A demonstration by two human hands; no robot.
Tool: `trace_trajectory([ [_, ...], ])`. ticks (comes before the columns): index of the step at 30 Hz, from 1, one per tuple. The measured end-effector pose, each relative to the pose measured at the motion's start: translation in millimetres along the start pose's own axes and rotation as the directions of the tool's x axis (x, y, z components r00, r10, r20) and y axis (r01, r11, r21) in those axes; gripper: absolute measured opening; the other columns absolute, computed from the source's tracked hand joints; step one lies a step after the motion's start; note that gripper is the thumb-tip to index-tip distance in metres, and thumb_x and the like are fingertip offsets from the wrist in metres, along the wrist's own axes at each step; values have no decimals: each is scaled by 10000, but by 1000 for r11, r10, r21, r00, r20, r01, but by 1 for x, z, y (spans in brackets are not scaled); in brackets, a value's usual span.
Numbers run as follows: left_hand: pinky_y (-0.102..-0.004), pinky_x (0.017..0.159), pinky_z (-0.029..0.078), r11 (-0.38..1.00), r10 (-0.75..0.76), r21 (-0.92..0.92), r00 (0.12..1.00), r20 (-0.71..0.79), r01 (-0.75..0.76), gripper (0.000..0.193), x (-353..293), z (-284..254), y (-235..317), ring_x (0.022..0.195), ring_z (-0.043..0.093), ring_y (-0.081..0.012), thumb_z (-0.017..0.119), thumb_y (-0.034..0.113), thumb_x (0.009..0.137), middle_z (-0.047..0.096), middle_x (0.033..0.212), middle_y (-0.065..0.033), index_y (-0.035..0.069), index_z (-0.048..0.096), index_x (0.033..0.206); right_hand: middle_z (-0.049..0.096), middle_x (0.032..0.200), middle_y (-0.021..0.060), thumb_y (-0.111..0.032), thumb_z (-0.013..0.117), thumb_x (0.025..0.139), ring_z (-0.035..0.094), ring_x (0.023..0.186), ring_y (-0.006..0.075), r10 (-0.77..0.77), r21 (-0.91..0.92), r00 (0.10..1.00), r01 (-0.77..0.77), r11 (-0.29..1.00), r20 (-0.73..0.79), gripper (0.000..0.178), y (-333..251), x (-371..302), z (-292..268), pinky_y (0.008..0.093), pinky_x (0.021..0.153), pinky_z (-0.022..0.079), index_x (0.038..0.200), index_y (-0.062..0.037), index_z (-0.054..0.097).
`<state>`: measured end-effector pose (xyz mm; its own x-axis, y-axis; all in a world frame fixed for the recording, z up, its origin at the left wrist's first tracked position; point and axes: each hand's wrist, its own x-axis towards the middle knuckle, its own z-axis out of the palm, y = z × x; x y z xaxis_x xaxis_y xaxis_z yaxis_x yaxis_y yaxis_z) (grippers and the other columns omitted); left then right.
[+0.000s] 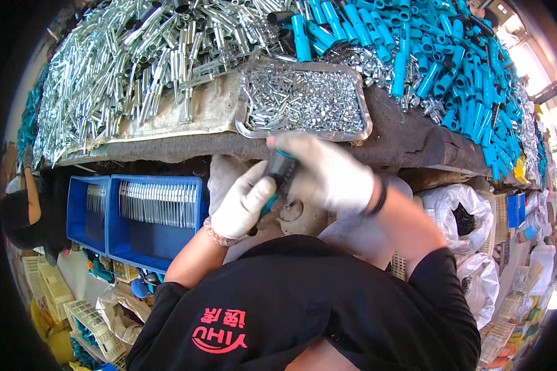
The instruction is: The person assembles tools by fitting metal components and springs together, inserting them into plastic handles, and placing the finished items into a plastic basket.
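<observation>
My left hand (240, 207), in a white glove, is closed around a black and teal handle (282, 169), which is tilted in front of my chest. Just to its right, my right hand (334, 173), also gloved, is smeared by motion. Its fingers reach across the upper end of the handle, and I cannot tell whether they grip anything. Beyond both hands, a metal tray (303, 102) of small shiny metal parts rests on the table's near edge.
Chrome tubes (167, 62) lie heaped at the far left, teal plastic handles (439, 55) at the far right. Below the table edge on the left, a blue bin (151, 247) holds a row of metal pieces. White sacks (458, 213) stand right; another person's arm (31, 195) shows far left.
</observation>
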<state>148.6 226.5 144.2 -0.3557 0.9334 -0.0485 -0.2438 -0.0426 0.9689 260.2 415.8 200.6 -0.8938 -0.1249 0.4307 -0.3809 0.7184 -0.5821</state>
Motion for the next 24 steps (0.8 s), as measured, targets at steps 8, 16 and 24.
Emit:
trace_trajectory([
  [8,-236,412,331,971,-164,-180,986,-11,160,673,-24,-5,-3,474,426,-91,598,655,893,519,711,-31,91,475,1237,604,1335,64,-137,522,854,573,1148,307,545,-902,833,-300,309,-91,470,194,71,-134,419,1025,480,1310,-195,619],
  [16,-239,422,347,961,-209,-194,977,-43,197,582,-33,-23,-10,491,446,-92,584,574,950,530,728,-43,65,486,1216,631,1249,130,-154,642,796,627,1141,322,560,-872,817,-167,460,139,512,209,93,-145,429,996,499,1307,-163,616],
  [24,-234,433,345,967,-170,-203,984,-61,154,587,-35,-30,-12,488,433,-86,585,573,950,521,717,-40,61,490,1222,619,1018,167,-170,640,865,629,969,345,318,-736,941,-294,610,-113,227,150,50,-145,452,867,510,1072,-80,614],
])
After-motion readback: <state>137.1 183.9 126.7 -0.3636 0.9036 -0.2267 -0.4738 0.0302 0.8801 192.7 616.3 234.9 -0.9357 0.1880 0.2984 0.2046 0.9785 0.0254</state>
